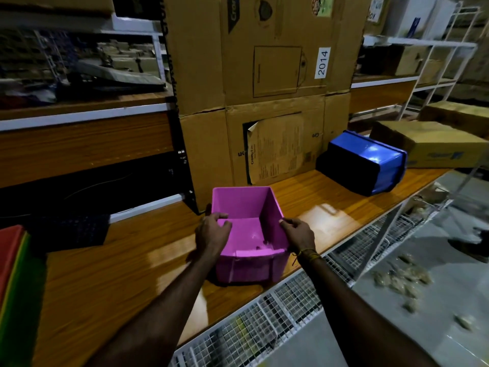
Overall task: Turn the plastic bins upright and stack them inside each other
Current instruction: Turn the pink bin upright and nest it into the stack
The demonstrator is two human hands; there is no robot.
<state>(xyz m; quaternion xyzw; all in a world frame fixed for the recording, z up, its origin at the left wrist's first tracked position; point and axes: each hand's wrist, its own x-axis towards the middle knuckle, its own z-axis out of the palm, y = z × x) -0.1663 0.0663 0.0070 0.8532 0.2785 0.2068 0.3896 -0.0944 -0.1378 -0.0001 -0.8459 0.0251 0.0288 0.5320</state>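
Holding the pink bin point(248, 231) with both hands is what I see in my one view, from the head camera. My left hand point(213, 233) curls over the bin's left wall, fingers inside and thumb outside. My right hand point(299, 235) pinches the top of the right wall. The pink bin sits upright on the worktop point(132, 263), mouth up, close to the near edge.

That near edge worries me. A wire rack point(264, 321) and the floor are right below it. If I pull the bin toward me, it could slide off and fall.

The blue bin point(366, 161) is far off to the right, well apart from the pink one. It lies tipped over, not upright, and it leans close to a flat cardboard box point(434, 144). I think it needs turning next. When I turn it, it could bump that box or the big cardboard boxes point(264, 102) behind it.

The worktop looks shiny, so a bin may slip when I let go.

The bins taper, and I cannot tell which one is bigger. If I push the wrong one inside, it may jam or sit crooked.

The room is dim, so I could miss an edge.
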